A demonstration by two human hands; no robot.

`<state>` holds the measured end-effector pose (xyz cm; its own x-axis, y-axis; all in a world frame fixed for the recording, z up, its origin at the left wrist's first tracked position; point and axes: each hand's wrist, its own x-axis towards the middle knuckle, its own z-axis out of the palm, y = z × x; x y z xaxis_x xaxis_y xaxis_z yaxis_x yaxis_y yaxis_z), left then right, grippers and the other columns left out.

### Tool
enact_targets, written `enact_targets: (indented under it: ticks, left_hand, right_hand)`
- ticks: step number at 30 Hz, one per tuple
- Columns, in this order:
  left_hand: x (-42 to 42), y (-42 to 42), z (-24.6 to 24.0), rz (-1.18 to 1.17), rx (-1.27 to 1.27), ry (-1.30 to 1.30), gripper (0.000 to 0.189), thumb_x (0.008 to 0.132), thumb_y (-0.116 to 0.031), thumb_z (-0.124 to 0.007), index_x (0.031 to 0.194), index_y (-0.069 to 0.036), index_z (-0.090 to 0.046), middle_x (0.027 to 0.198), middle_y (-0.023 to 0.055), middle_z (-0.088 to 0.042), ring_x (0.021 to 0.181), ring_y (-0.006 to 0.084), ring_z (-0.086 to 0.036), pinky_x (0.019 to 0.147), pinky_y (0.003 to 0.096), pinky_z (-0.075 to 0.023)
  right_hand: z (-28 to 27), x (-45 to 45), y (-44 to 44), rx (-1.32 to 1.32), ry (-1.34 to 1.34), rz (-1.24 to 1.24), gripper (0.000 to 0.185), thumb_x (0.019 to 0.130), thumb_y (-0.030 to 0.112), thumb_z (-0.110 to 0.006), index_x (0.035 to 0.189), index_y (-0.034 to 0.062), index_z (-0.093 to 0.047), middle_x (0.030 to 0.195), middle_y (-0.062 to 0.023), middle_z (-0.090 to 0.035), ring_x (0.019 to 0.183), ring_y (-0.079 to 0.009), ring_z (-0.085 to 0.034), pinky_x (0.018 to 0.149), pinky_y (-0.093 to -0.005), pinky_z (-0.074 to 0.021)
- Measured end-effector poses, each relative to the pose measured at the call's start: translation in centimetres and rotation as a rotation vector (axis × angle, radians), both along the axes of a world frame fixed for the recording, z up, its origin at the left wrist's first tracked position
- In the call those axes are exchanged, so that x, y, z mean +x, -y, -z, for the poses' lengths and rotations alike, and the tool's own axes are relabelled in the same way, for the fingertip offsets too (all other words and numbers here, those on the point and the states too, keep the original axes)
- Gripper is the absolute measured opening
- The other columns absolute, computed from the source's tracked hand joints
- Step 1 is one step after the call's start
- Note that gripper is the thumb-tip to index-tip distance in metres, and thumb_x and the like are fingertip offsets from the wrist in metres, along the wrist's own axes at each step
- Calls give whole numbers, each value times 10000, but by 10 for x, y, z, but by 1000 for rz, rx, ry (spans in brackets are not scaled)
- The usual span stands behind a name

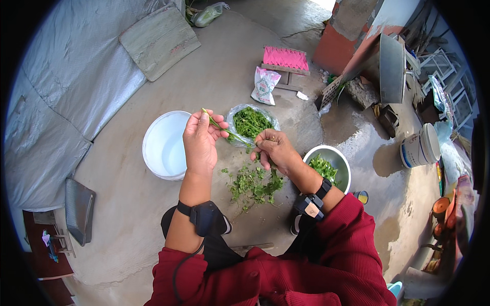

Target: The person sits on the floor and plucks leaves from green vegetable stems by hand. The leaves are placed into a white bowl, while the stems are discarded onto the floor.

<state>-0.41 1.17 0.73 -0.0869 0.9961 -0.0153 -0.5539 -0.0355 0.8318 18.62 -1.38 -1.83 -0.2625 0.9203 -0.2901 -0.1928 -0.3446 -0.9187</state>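
Observation:
My left hand (203, 134) holds the upper end of a thin green leafy-herb stem (226, 130), pinched under the thumb. The stem slants down to my right hand (272, 148), whose fingers are closed on its lower, leafy end. Between and beyond my hands sits a clear plastic bag (276, 121) full of green herbs (250, 121). Loose leaves and sprigs (254, 183) lie on the concrete floor below my hands. A white bucket (162, 147) stands to the left, partly behind my left hand. At the right, a metal bowl (345, 168) holds cut greens (323, 168).
A printed bag (265, 85) and a small stool with a pink woven seat (285, 57) stand ahead. A lidded white pail (419, 147) is at the right, and a small dark cup (361, 197) beside the bowl. A board (160, 42) leans at the upper left.

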Motion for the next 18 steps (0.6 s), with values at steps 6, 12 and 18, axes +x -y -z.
enact_targets:
  ticks: [6,12,18]
  left_hand:
    - [-11,-6,2,4,26,62,151,962,-183,-493,1000,-39,-519,874,112,-616,742,205,-622,613,315,-515]
    - [-12,-7,2,-3,31,76,150,959,-185,-500,992,-39,-515,874,115,-614,749,213,-621,615,319,-514]
    - [-12,-7,1,-12,14,71,145,962,-180,-492,989,-39,-513,864,110,-610,733,208,-619,606,317,-514]
  right_hand:
    - [-5,13,-2,-61,-158,-51,186,855,14,-440,924,-51,-599,774,-188,-647,397,-147,-541,396,-239,-420]
    - [-8,13,0,-25,-131,-60,163,905,115,-538,933,-26,-615,686,-80,-636,434,-122,-578,359,-216,-386]
    - [-8,16,1,101,131,-216,123,884,114,-595,893,3,-649,626,-13,-582,428,-74,-489,387,-215,-349]
